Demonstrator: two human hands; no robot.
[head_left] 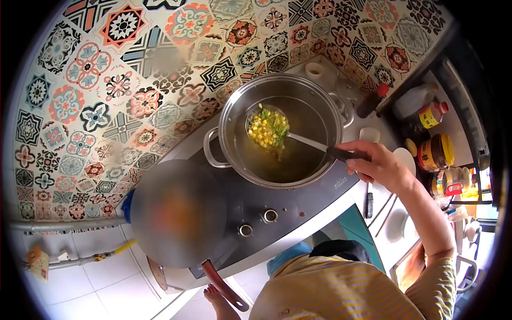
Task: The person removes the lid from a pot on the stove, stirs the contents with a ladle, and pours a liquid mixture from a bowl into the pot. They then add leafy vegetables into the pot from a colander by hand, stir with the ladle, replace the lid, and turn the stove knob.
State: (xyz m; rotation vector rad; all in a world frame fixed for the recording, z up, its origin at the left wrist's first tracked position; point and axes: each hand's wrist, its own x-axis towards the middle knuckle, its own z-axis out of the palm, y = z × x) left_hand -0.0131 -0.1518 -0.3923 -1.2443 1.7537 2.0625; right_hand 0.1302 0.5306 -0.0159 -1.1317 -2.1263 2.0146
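My right hand (373, 166) is closed around the dark handle of a skimmer (309, 141), whose metal shaft reaches left over a large stainless steel pot (229, 146). Heaped in the skimmer's round head are yellow corn kernels (264, 130) and bits of chopped green vegetable (278, 127). The head is over the left half of the pot, above cloudy yellowish liquid (290, 165). Some pieces trail down at its lower edge. I cannot tell whether the head touches the liquid. My left hand is not in view.
The pot stands on a dark stovetop (320, 200) with two knobs. A wide pan, mostly blurred, sits at left, its reddish-brown handle (221, 285) pointing toward me. Bottles and jars (434, 152) line the right side. Beside them lie a knife (369, 202) and chopsticks (386, 213).
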